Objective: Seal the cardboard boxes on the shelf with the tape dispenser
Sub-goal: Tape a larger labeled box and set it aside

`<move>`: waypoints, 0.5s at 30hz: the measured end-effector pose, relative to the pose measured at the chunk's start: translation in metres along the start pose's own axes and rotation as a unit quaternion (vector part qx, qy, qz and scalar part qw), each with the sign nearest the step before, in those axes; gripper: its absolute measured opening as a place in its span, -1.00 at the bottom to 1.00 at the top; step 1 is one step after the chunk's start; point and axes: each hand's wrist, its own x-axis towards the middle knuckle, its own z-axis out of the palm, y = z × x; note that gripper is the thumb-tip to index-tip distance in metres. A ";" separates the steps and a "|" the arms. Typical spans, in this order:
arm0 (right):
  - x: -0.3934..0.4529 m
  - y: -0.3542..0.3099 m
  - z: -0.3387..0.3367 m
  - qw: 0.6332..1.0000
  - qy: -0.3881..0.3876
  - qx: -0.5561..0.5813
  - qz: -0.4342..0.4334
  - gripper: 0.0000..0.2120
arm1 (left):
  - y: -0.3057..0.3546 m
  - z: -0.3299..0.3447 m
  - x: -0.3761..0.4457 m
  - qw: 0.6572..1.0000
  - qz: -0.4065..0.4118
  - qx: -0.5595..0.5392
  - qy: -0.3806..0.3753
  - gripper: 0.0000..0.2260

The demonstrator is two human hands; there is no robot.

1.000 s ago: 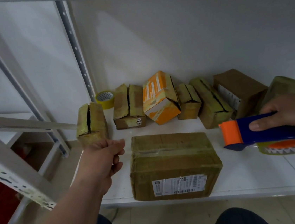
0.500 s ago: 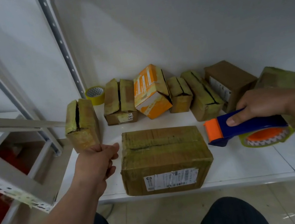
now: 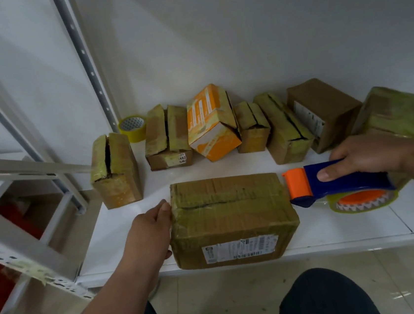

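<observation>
Head view: the right hand (image 3: 365, 154) grips the blue handle of the tape dispenser (image 3: 338, 184), fingers and thumb curled round it. The dispenser's orange front end lies just beside the right end of the large cardboard box (image 3: 230, 216), level with the box's top seam. Its tape roll (image 3: 360, 201) hangs low at the right.

The left hand (image 3: 149, 230) rests against the left end of the large cardboard box, fingers loosely curled, thumb tip at the top edge; whether it pinches anything cannot be told.

The large cardboard box sits at the front edge of the white shelf (image 3: 338, 229), label facing forward. Behind it stands a row of smaller boxes, including an orange-and-white box (image 3: 209, 123). To the box's rear left stands an upright box with a split seam (image 3: 114, 167), with a spare yellow tape roll (image 3: 133, 127) behind that.
</observation>
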 end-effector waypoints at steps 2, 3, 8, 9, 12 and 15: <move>-0.001 0.003 0.003 1.000 0.002 0.017 0.000 -0.61 | -0.002 0.004 -0.003 0.997 -0.007 -0.065 -0.026 -0.72; -0.002 0.004 0.004 1.000 0.002 0.026 -0.001 -0.53 | -0.003 0.005 -0.005 0.992 -0.023 -0.116 -0.045 -0.71; -0.001 0.012 0.008 0.999 -0.007 0.043 -0.019 0.01 | -0.029 -0.001 -0.001 0.962 -0.069 -0.212 -0.160 -0.65; -0.001 0.014 0.009 0.999 -0.007 0.045 -0.021 0.01 | -0.031 -0.004 0.000 0.963 -0.067 -0.200 -0.167 -0.64; -0.003 0.016 0.012 0.999 0.000 0.047 -0.021 -0.22 | -0.025 -0.010 0.003 0.981 0.004 -0.155 -0.119 -0.64; -0.004 0.019 0.013 0.999 0.005 0.042 -0.022 -0.36 | 0.005 -0.012 -0.004 0.974 0.225 -0.024 -0.023 -0.61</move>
